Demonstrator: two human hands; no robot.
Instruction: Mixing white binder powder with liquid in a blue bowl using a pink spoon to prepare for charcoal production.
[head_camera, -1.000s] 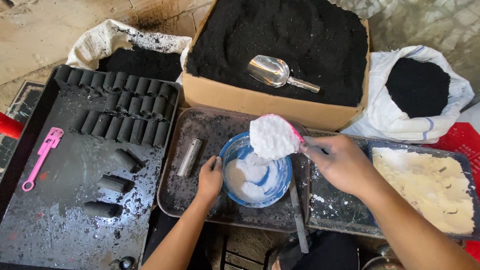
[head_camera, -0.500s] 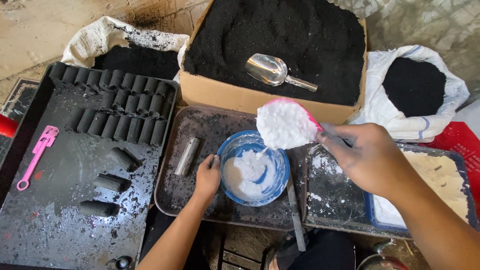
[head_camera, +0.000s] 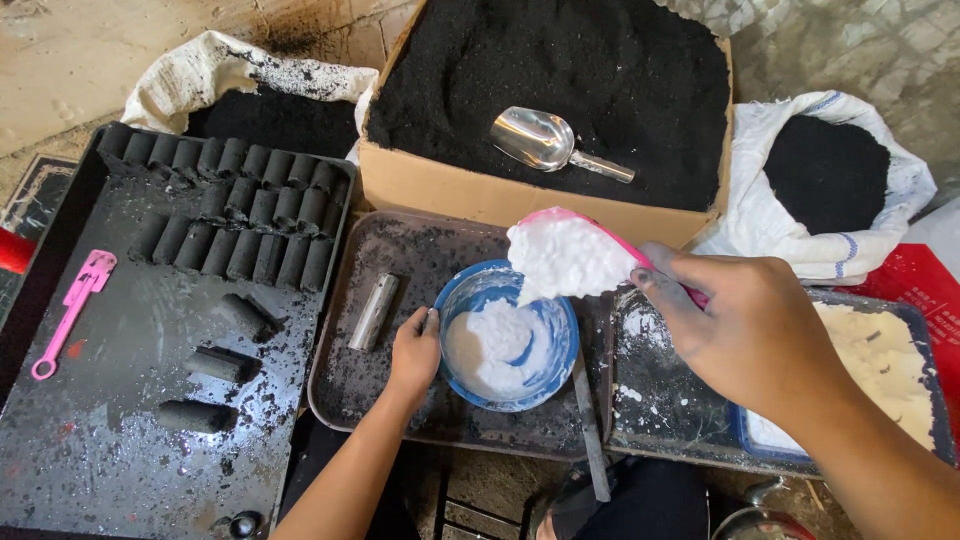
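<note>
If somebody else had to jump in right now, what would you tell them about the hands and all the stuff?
Left hand: rests on the rim of the blue bowl, steadying it.
Right hand: holds a pink scoop heaped with white powder, tipped over the bowl.
Things: the bowl sits on a sooty metal tray beside a metal tube.
Done: some white powder is already in the bowl.
Left: the heaped scoop is not yet emptied.

Both forearms are bare, sleeveless; the left hand and right hand wear no gloves, with dark-smudged fingertips.
</note>
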